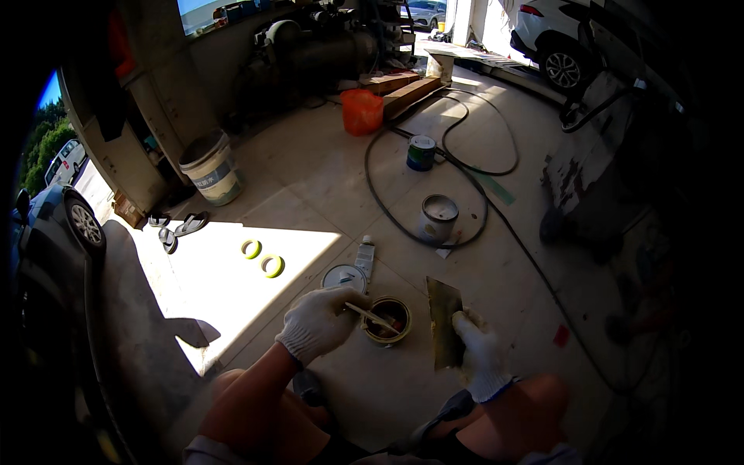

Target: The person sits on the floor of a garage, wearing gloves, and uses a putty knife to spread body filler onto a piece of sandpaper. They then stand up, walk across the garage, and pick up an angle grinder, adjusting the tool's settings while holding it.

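My left hand [318, 322], in a white knitted glove, is closed around a thin pale stirring stick [375, 318]. The stick slants over and into the mouth of an open round can [386, 342] on the floor, with dark and reddish matter inside. My right hand [482, 353], gloved too, grips a flat, rectangular, stained putty board [443, 322], held upright to the right of the can. Just beyond the can lie a round lid [335, 276] with a small object on it and a white tube [365, 257]. How deep the stick reaches is hard to see.
Two yellow-green tape rolls [271, 266] lie in sunlight. Farther off stand a grey-topped can [439, 217], a blue-green can [421, 153], an orange bucket [362, 112] and a white bucket [212, 167]. A dark hose [535, 267] loops across the floor. A car [74, 225] is at left.
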Action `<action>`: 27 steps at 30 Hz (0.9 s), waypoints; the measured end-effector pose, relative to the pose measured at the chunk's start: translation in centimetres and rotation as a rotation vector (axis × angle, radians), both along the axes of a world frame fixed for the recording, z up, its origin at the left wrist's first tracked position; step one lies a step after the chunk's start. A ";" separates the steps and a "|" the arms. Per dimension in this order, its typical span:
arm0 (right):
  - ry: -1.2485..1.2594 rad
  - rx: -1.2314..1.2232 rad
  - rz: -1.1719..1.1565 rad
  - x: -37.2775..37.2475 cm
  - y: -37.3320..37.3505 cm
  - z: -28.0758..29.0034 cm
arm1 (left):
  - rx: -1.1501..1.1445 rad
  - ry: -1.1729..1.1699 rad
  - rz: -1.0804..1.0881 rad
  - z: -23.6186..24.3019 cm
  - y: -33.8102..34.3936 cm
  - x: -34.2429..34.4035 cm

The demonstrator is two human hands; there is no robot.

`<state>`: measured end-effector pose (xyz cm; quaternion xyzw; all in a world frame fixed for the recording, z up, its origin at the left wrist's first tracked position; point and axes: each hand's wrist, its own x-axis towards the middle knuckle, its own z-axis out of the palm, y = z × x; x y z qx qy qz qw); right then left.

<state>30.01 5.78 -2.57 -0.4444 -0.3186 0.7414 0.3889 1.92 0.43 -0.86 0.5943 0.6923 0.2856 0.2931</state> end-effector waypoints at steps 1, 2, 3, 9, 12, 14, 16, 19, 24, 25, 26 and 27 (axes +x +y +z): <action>0.052 0.003 -0.052 0.0 0.1 -0.1 | -0.107 0.003 0.003 0.9 0.0 0.5; 0.105 0.006 -0.104 0.1 0.2 -0.1 | -0.215 0.008 0.006 1.9 -0.1 1.0; 0.121 0.038 -0.097 0.2 0.3 -0.1 | -0.324 0.047 0.030 3.3 -0.1 1.8; 0.165 0.180 -0.062 0.8 1.3 -0.6 | -0.316 -0.081 -0.060 2.7 -0.5 2.0; 0.168 0.176 -0.058 0.8 1.8 -0.8 | -0.203 -0.111 -0.138 1.5 -1.2 1.8; 0.161 0.160 -0.028 0.8 2.0 -0.9 | -0.151 -0.089 -0.215 1.3 -1.4 1.7; 0.106 0.131 0.014 1.0 2.0 -0.7 | -0.126 -0.031 -0.310 1.9 -1.6 1.9; 0.049 0.114 0.042 0.4 1.9 -0.6 | -0.103 0.128 -0.377 3.5 -1.5 2.8; 0.047 0.125 0.214 0.0 0.9 -0.4 | 0.047 0.421 -0.461 1.7 -1.2 3.1; 0.083 0.113 0.236 -0.2 0.4 0.2 | 0.101 0.487 -0.456 1.3 -1.2 3.1; 0.118 0.101 0.257 -0.3 0.1 0.4 | 0.084 0.476 -0.465 1.1 -1.3 3.0; 0.160 0.121 0.172 -0.3 0.1 0.0 | 0.076 0.466 -0.482 1.5 -1.0 3.2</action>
